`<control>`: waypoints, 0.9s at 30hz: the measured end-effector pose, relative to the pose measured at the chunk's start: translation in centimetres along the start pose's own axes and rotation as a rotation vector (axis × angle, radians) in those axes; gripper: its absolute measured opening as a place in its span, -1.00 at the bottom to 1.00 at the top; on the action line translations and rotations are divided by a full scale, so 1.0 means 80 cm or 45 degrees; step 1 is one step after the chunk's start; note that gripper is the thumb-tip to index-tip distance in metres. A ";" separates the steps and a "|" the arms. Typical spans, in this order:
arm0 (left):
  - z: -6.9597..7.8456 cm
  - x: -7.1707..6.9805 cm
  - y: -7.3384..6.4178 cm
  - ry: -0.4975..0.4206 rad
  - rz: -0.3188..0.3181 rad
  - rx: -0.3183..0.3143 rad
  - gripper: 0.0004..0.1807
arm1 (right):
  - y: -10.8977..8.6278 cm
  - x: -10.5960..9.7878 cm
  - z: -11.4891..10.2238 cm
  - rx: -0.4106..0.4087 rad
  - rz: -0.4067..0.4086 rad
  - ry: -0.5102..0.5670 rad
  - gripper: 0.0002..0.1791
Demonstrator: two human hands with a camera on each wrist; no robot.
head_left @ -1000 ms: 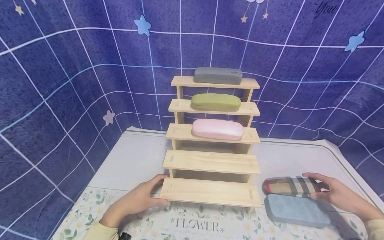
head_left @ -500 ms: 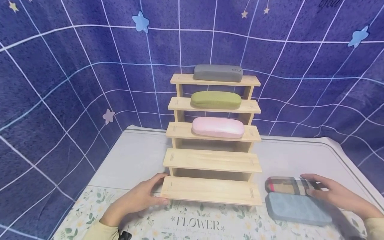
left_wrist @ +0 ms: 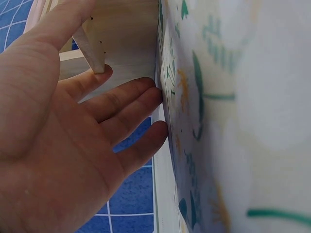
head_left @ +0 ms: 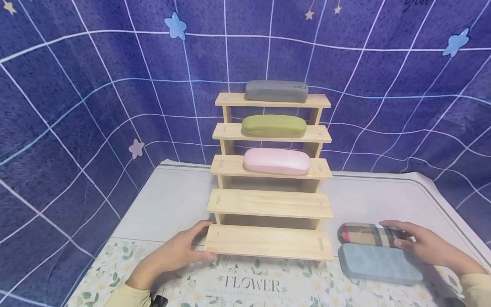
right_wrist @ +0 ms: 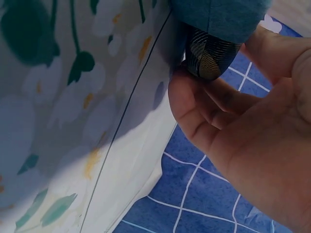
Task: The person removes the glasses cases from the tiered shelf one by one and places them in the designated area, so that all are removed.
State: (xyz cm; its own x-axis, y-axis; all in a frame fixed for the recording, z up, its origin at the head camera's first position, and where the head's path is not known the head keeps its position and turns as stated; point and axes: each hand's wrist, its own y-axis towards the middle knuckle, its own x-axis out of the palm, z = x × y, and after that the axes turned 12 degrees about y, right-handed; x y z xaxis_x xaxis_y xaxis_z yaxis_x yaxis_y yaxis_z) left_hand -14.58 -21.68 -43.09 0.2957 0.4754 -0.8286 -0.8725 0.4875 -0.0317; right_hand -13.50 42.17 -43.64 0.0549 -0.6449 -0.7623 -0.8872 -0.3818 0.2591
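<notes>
A plaid glasses case (head_left: pixel 364 235) lies behind a blue-grey glasses case (head_left: pixel 379 263) at the right of the table. My right hand (head_left: pixel 431 247) grips the plaid case's right end, thumb on the near side and fingers on the far side. In the right wrist view, curled fingers reach around the dark end of the case. At the left of a stepped wooden rack (head_left: pixel 268 243), my left hand (head_left: pixel 174 251) steadies the bottom tier, its thumb at the front edge. In the left wrist view its fingers extend fairly straight, one fingertip at a wooden support (left_wrist: pixel 92 53).
Higher tiers hold a pink glasses case (head_left: pixel 277 161), a green case (head_left: pixel 274 125) and a grey case (head_left: pixel 276 91) on top. The lower two tiers are bare wood. A floral cloth (head_left: pixel 192 285) covers the front; a blue grid curtain (head_left: pixel 96 106) hangs behind.
My right hand has slid a little left over the plaid case, which has shifted slightly rightward. The left hand stays at the rack. The head view has shifted slightly.
</notes>
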 end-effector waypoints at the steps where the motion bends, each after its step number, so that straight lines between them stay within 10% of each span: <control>1: 0.000 0.000 0.000 0.000 -0.001 -0.001 -0.06 | 0.000 0.001 0.000 0.001 -0.001 -0.005 -0.43; 18: 0.003 -0.003 -0.001 -0.003 -0.002 0.026 -0.07 | 0.012 0.001 0.004 -0.252 -0.056 0.085 -0.36; 27: -0.001 -0.002 -0.002 0.010 0.015 0.046 -0.05 | 0.020 -0.011 -0.008 -0.133 -0.087 0.047 -0.36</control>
State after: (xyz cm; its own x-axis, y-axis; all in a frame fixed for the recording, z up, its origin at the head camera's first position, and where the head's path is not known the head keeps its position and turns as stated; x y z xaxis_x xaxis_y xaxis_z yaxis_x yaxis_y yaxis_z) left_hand -14.48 -21.87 -43.01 0.2825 0.4754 -0.8331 -0.8612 0.5083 -0.0020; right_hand -14.67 41.68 -42.18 0.1322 -0.6381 -0.7585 -0.8283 -0.4915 0.2690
